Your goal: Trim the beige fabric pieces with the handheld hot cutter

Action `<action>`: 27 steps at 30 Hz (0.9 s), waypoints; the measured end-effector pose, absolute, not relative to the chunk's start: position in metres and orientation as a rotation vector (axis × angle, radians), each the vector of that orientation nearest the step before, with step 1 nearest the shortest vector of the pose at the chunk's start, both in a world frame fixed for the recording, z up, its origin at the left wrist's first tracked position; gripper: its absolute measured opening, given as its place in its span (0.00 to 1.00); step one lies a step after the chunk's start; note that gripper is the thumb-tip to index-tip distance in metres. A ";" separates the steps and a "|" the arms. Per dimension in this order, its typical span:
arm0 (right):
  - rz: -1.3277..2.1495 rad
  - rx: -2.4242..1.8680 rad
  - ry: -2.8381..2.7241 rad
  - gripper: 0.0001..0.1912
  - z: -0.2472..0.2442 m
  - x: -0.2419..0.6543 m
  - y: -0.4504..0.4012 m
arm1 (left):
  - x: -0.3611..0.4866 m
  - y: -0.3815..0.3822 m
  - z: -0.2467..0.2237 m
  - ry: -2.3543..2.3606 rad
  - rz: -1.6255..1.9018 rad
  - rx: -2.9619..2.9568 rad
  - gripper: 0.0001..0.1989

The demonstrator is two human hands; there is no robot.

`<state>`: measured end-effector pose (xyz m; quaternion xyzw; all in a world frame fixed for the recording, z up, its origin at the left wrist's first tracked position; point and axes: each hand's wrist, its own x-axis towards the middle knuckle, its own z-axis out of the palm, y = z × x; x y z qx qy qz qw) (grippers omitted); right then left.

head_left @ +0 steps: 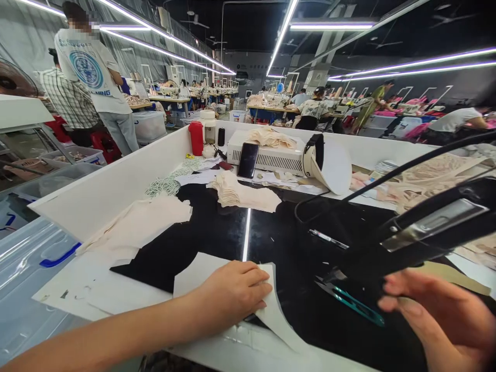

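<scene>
The left hand (244, 289) lies palm-down on the pale cut panel (196, 274) at the near centre, seemingly steadying it, while the loosely curled, seemingly empty right hand (437, 310) is apart, near teal snips (362, 311).

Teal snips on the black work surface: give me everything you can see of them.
The teal snips have a slim, looped teal handle, glossy and perhaps plastic or coated metal, and pointed, metallic-looking blades. They lie on the black surface, nearer the wearer than the pen, tips angled away and to the left. The handle's end is close to the right hand, which isn't gripping them; whether a fingertip touches is unclear.
</scene>
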<state>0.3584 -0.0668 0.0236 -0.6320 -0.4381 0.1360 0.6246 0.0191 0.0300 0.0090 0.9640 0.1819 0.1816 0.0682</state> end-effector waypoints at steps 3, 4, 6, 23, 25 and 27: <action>0.308 -1.245 -1.050 0.43 0.054 0.348 -0.031 | 0.023 0.029 0.011 0.549 0.537 2.917 0.06; 0.340 -1.198 -1.079 0.47 0.064 0.341 -0.020 | 0.023 0.028 0.013 0.547 0.538 2.928 0.06; 0.355 -1.144 -1.081 0.42 0.082 0.321 -0.002 | 0.024 0.027 0.015 0.545 0.553 2.956 0.06; 0.399 -0.773 -1.058 0.22 0.068 0.239 0.049 | 0.040 0.023 -0.002 0.524 0.722 3.221 0.16; 0.422 -0.748 -1.064 0.24 0.066 0.239 0.051 | 0.039 0.021 -0.003 0.521 0.779 3.216 0.16; 0.452 -0.729 -1.053 0.29 0.066 0.238 0.051 | 0.039 0.020 -0.004 0.524 0.793 3.215 0.15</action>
